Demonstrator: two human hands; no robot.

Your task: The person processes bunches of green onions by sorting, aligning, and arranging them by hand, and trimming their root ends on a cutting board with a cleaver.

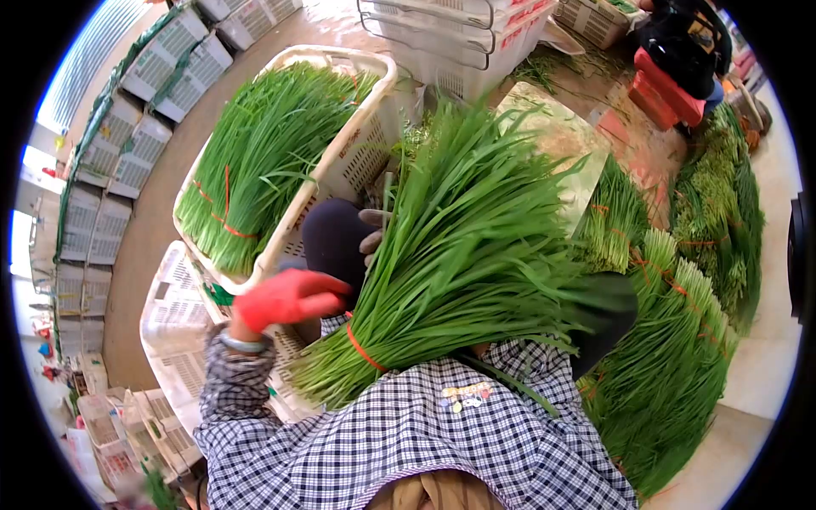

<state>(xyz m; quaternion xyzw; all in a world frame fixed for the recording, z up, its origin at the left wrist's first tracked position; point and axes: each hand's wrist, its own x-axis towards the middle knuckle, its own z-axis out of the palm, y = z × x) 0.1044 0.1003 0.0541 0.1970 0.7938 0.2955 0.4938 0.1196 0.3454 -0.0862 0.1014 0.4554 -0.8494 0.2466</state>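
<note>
A large bunch of garlic chives (463, 229) lies across my lap, tied near its pale stem end by an orange-red band (364, 347). My left hand (293, 299), in a red glove, is just left of the tied stems; its fingers are stretched out and hold nothing. Most of my right hand (371, 231) is hidden beneath the bunch. Only grey-gloved fingertips show, curled round the leaves' left edge. Beyond my left hand, a white plastic crate (327, 191) holds more chives (263, 144) bound with orange-red bands.
Tied bunches of chives (671, 340) are piled at my right. A pale board (557, 144) lies ahead, with stacked white crates (463, 51) behind it. Another white crate (174, 340) sits at my left. A person in dark clothes (680, 42) is at the far right, near a red stool (667, 89).
</note>
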